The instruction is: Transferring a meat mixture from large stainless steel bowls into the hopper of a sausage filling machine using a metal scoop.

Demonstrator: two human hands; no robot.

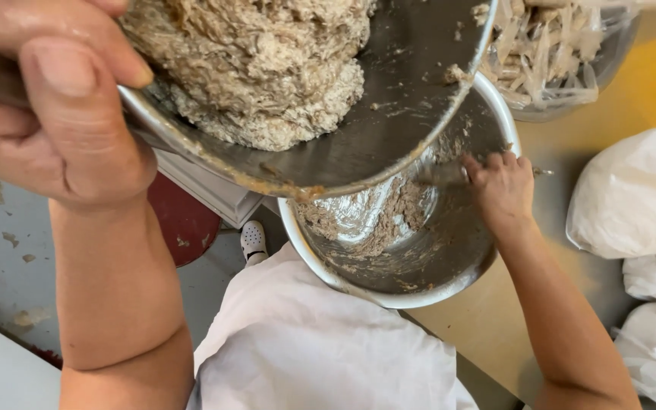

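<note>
Your left hand (pixel 62 114) fingers clamped on the rim of the tilted steel bowl (pixel 389 114) of minced filling (pixel 267 68), your right hand (pixel 501 190) fingers closed around a utensil handle inside the lower steel bowl (pixel 419 266), on the yellow tabletop (pixel 495 319).

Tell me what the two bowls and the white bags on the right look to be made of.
The upper bowl, tilted by the left hand, looks like brushed stainless steel: grey, with dull reflections under the dough. The lower bowl, where the right hand reaches in, seems the same metal, shinier, with bright glints. The white bags look like thin plastic film, wrinkled and faintly glossy.
</note>
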